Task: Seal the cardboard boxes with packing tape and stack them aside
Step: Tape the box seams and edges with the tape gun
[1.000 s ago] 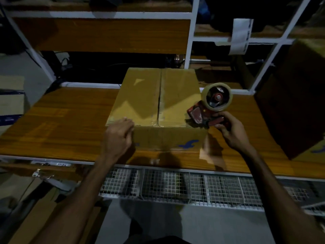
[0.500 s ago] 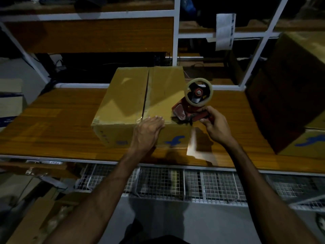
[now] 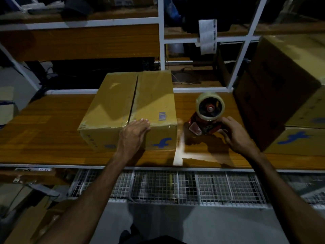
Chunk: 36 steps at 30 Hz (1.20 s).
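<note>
Box: a closed cardboard box sits on the wooden worktop, left of centre, its two top flaps meeting along a dark seam that runs front to back; a blue logo and a small barcode show near its right front corner.
Left hand: the left hand lies flat, fingers straight and together, over the box's front top edge at the near end of the seam, pressing there.
Tape dispenser: a red tape dispenser with a roll of clear tape stands on the worktop just beside the box's right side, apart from it.
Right hand: the right hand has fingers curled round the dispenser's handle at its near right side, holding it.
Tape strip: a pale, blurred strip hangs by the box's right front corner down to the worktop edge; whether it joins the dispenser cannot be told.
Stack: two larger cardboard boxes stand at the right end of the worktop, one on the other, the lower bearing a blue logo.
Surroundings: white metal shelving rises behind, with a paper label strip hanging from a rail; a wire mesh rack runs below the worktop's front edge.
</note>
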Each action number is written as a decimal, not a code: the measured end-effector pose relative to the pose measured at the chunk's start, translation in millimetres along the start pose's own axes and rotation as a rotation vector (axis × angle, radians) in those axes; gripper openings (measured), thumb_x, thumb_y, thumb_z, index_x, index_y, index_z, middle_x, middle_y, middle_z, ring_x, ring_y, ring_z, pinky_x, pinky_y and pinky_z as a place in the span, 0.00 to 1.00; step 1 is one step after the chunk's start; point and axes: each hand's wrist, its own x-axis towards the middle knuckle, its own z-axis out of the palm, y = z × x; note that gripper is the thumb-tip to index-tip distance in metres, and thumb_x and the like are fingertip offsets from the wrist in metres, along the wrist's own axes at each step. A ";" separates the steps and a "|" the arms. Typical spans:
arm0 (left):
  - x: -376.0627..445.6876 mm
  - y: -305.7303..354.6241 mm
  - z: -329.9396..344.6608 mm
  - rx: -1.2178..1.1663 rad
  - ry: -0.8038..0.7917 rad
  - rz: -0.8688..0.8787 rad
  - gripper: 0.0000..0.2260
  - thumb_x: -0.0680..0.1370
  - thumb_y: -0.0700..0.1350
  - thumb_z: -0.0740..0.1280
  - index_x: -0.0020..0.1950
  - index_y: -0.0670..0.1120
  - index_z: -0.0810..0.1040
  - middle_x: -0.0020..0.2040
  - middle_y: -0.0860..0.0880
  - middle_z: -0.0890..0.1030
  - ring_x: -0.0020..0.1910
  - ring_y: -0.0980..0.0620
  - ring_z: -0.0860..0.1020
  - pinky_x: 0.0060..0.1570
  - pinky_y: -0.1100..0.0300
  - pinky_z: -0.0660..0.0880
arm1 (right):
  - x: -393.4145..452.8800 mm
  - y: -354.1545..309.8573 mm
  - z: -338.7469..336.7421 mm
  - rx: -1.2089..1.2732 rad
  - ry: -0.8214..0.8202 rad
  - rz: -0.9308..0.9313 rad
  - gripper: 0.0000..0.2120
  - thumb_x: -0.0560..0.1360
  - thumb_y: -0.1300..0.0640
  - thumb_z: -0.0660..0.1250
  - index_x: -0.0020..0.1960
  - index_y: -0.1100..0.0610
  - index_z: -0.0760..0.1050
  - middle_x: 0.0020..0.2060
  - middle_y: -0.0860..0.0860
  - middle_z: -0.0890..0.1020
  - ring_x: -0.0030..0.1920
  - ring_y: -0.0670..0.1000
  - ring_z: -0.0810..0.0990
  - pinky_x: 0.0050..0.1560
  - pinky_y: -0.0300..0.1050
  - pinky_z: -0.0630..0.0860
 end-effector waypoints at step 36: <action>-4.8 18.6 3.2 -0.023 -0.012 -0.161 0.14 0.81 0.39 0.71 0.67 0.41 0.81 0.65 0.40 0.83 0.66 0.42 0.81 0.70 0.38 0.74 | 35.5 21.6 70.5 0.496 -0.080 0.785 0.17 0.81 0.70 0.65 0.68 0.60 0.75 0.65 0.61 0.80 0.62 0.59 0.79 0.59 0.52 0.77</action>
